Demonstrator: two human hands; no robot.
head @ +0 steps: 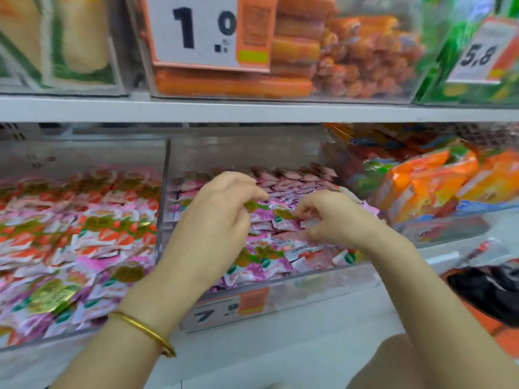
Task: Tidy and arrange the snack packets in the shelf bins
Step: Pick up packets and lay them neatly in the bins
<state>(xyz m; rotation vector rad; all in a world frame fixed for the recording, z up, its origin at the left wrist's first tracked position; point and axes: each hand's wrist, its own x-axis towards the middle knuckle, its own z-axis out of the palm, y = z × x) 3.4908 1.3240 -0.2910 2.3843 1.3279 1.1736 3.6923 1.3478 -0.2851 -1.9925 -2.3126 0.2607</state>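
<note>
A clear plastic bin [280, 287] in the middle of the lower shelf holds several small pink and purple snack packets [261, 259]. Both my hands hover over this bin. My left hand [216, 211], with a gold bangle on its wrist, has its fingers curled downward above the packets; whether it holds one is hidden. My right hand [334, 217] pinches a small pink packet [283, 220] with its fingertips. A second clear bin [161, 220] to the left is filled with pink, orange and gold packets [84, 234].
Orange bags [427, 181] lie in a bin on the right. The upper shelf [252, 109] carries orange sausage packs [337, 51], green packs and price tags. A price label [224, 308] hangs on the middle bin's front. A dark object [488, 290] lies lower right.
</note>
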